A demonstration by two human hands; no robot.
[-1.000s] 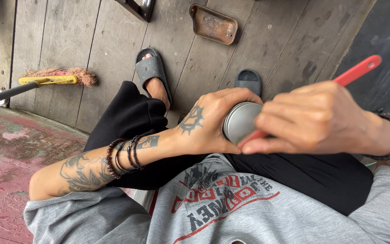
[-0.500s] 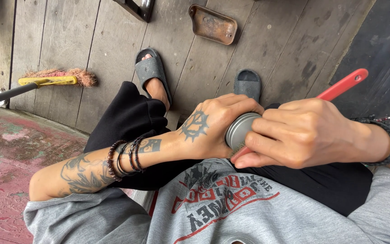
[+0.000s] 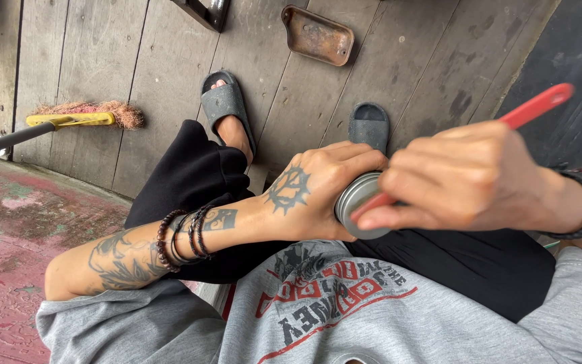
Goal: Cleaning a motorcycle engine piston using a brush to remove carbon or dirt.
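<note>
Above the black-trousered lap, the left hand (image 3: 318, 185) wraps closed around a round metal tin (image 3: 355, 202); the right hand (image 3: 466, 178), fisted on a red-handled tool (image 3: 533, 108), covers the tin's right side. Beyond the tin lie grey sandals (image 3: 227, 108), a rusty tray (image 3: 319, 35) and a broom (image 3: 82, 116).

Soft, even daylight fills the scene, moderately bright, with no hard-edged shadows anywhere. The plank floor (image 3: 136, 81) at twelve o'clock is evenly lit, darkening toward two o'clock. A dull sheen lies on the metal tin (image 3: 353, 202) at centre. The right hand (image 3: 473, 178) is slightly motion-blurred, its outlines smeared, while the left hand (image 3: 318, 192) stays sharp. Wide-angle stretch shows at the edges.
</note>
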